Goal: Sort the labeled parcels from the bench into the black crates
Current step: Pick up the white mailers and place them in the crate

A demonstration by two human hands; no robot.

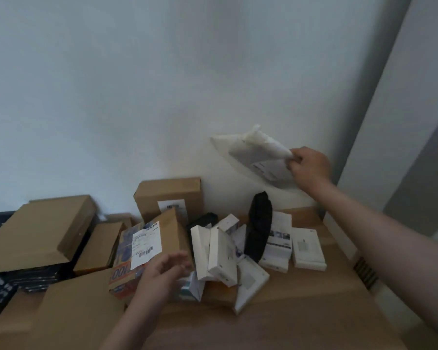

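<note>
Head view, right hand [310,166] fingers pinching one white mailer [258,157], left hand [162,271] spread.

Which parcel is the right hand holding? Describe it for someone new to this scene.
Start at the pale wall above the bench's far right end. The right hand pinches a white plastic mailer there in mid-air, the only parcel off the pile, soft and crumpled, unlike the boxes below.
</note>
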